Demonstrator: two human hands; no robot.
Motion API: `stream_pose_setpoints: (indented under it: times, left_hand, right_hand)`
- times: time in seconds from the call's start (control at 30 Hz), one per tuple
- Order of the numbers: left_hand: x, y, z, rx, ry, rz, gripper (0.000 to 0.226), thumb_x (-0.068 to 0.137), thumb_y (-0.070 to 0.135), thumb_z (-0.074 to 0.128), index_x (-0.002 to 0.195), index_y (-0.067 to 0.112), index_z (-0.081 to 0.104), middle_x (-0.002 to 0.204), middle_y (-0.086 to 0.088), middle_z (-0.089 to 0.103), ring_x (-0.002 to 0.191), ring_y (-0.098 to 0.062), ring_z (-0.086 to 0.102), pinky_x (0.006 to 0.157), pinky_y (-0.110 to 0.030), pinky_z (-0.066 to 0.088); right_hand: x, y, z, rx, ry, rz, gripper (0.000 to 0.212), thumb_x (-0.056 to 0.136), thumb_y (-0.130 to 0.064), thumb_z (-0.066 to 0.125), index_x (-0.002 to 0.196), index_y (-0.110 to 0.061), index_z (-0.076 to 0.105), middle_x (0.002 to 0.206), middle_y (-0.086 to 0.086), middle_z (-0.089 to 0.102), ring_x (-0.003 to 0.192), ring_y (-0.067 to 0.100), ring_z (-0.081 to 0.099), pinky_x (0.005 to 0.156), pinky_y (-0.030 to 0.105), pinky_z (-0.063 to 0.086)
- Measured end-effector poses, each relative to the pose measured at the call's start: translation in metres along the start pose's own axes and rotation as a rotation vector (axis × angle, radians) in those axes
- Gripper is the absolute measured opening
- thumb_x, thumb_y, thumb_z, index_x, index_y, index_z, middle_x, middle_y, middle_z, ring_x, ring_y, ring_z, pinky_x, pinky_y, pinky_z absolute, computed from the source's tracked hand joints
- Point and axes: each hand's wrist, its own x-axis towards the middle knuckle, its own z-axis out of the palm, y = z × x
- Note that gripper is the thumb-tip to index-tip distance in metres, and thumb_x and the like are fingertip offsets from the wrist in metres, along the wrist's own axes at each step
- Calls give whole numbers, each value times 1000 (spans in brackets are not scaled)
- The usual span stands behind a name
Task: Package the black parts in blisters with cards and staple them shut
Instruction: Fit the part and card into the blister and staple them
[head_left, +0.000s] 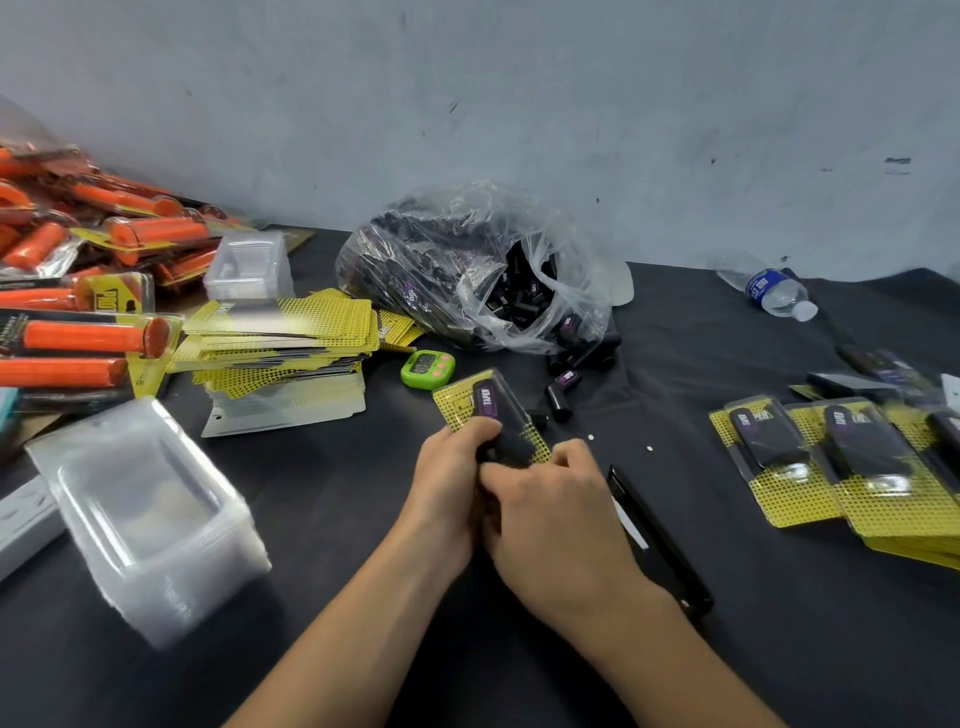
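On the black table (779, 649), a clear bag of black parts (467, 270) sits at the back, empty blisters (150, 519) and yellow cards (280, 332) to its left. The left hand (447, 467) and right hand (550, 509) both grip a carded blister pack (488, 405) at centre; a stapler (660, 540) lies beside the right hand.

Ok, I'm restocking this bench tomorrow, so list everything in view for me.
plastic bag of black parts: one, clear, back centre
loose black parts: several, black, in front of the bag
card stack: one, yellow, left of centre
empty blisters: two stacks, clear, near left and back left
orange packs: a pile, orange, far left
timer: one, green, beside the cards
stapler: one, black, right of centre
finished packs: several, yellow and black, right
water bottle: one, clear, blue label, lying back right
blister pack: one, yellow card, black part, centre
left hand: grips the blister pack
right hand: holds its near end
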Motion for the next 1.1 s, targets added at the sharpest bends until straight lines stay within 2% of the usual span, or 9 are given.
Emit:
stream_pose_setpoints:
  times: [0.1, 0.2, 0.27, 0.37, 0.43, 0.53, 0.77, 0.9, 1.1]
  left_hand:
    - [5, 5, -4, -79, 44, 13, 13, 93, 10, 57, 105, 7, 61, 86, -19, 61, 64, -24, 62, 57, -30, 52]
    - [8, 12, -8, -129, -15, 45, 31, 92, 8, 51, 121, -1, 58, 112, -27, 64, 91, -32, 61, 83, -45, 53]
    - [8, 13, -10, -171, -92, 41, 48, 92, 5, 43, 137, -12, 50, 129, -30, 65, 104, -34, 62, 102, -52, 50]
    - [7, 12, -16, -216, -234, 42, 51, 84, 4, 40, 130, -5, 60, 122, -17, 71, 103, -27, 67, 96, -45, 55]
    - [5, 13, -19, -244, -344, 60, 50, 75, 4, 45, 121, -1, 66, 119, -14, 70, 104, -26, 64, 100, -42, 48]
    - [5, 15, -20, -249, -451, 106, 59, 63, -5, 47, 119, -4, 66, 118, -19, 65, 112, -35, 55, 107, -47, 36]
    - [6, 9, -21, -177, -680, 168, 68, 69, -2, 64, 136, 2, 52, 129, -20, 61, 119, -34, 59, 118, -55, 31]
    - [5, 11, -19, -135, -610, 177, 77, 78, 29, 82, 144, 4, 51, 137, -20, 58, 123, -33, 58, 111, -49, 41]
    - [5, 9, -18, -8, -441, 220, 39, 89, 22, 63, 127, 17, 69, 118, -9, 72, 102, -21, 68, 88, -32, 55]
  right_hand:
    - [1, 8, -1, 231, -6, 193, 37, 66, -49, 82, 64, -28, 51, 58, -9, 57, 62, 18, 45, 68, 31, 41]
    - [4, 21, -6, 410, 117, 415, 42, 70, -65, 71, 74, -31, 47, 70, -14, 49, 72, 10, 48, 62, 20, 34]
    - [6, 31, -9, 465, 134, 474, 39, 72, -61, 72, 88, -36, 47, 79, -15, 53, 79, 4, 52, 66, 19, 38]
    - [7, 39, -13, 616, -101, 475, 44, 75, -46, 81, 104, -43, 48, 87, -18, 68, 81, 0, 62, 69, 22, 49]
    - [7, 40, -12, 676, -155, 456, 28, 81, -34, 78, 99, -37, 56, 81, -17, 72, 73, 4, 65, 65, 26, 50]
    - [8, 42, -12, 668, -5, 474, 12, 84, -21, 74, 84, -26, 64, 67, -10, 65, 62, 13, 56, 56, 30, 44]
    - [7, 50, -16, 705, 166, 464, 20, 86, -14, 76, 75, -25, 63, 59, -7, 57, 50, 9, 45, 46, 20, 32]
    - [9, 53, -12, 922, 88, 556, 17, 83, -7, 75, 81, -22, 70, 60, -2, 60, 53, 7, 44, 52, 33, 39]
    - [12, 52, -11, 1234, -36, 716, 25, 84, 7, 72, 81, -18, 75, 70, 12, 70, 51, 15, 51, 49, 26, 44]
